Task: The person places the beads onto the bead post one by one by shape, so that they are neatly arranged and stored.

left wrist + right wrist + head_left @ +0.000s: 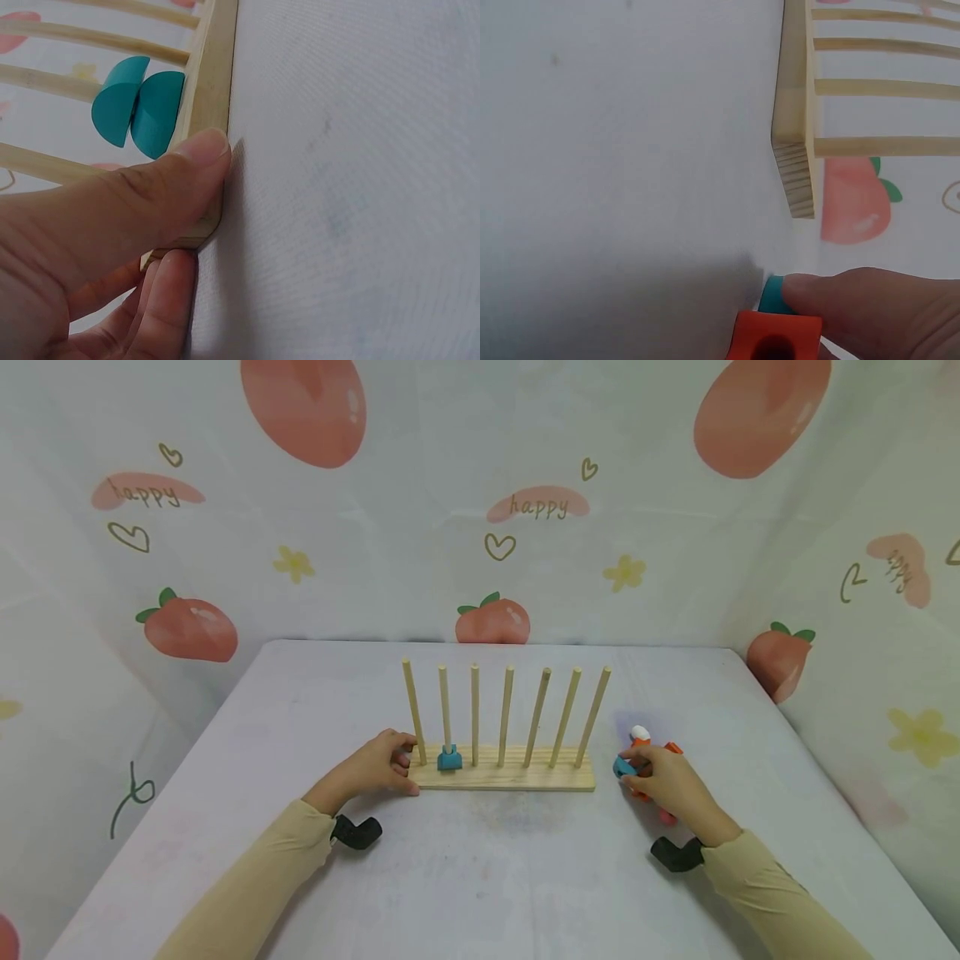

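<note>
A wooden base point(510, 778) with several upright pegs stands mid-table. My left hand point(375, 765) grips its left end, with the thumb on the front edge and fingers round the end face, as the left wrist view shows. On the second peg from the left sit two teal half-round blocks point(156, 112), one against the other. To the right of the base, my right hand point(663, 779) pinches a blue block point(622, 767) near the table. Only a sliver of that block shows by the thumb in the right wrist view, partly hidden by an orange block point(776, 334) with a hole.
Around and under my right hand lie more pieces: a white one point(640, 732), an orange one point(673, 747) and a pinkish-red one point(667, 817). A printed cloth point(420, 543) hangs behind the white table point(487, 885). Each wrist carries a black mount point(358, 832).
</note>
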`<act>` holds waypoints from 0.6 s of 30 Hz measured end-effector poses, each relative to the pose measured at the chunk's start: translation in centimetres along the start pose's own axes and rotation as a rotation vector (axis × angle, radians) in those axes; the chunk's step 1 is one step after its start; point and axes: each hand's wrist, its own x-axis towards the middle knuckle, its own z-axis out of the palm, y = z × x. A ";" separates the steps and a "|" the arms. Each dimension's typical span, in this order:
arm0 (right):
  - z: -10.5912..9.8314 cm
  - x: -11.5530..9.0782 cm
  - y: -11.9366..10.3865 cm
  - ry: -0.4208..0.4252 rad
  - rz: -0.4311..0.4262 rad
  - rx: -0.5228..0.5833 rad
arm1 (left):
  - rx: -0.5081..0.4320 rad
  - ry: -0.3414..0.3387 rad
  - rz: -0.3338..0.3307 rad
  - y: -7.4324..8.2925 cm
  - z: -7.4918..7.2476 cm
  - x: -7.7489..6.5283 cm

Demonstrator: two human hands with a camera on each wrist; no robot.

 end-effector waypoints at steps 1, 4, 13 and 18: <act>0.0 0.0 0.0 -0.001 -0.001 -0.004 | 0.001 0.001 0.003 0.0 0.0 0.0; 0.1 0.1 0.1 -0.002 -0.016 -0.010 | 0.000 0.003 0.000 0.0 0.0 0.0; 0.3 0.2 0.2 0.000 -0.001 -0.029 | -0.004 -0.001 0.005 -0.3 0.1 0.1; 0.2 0.1 0.2 0.002 0.002 -0.044 | -0.003 0.004 -0.001 -0.3 0.1 0.0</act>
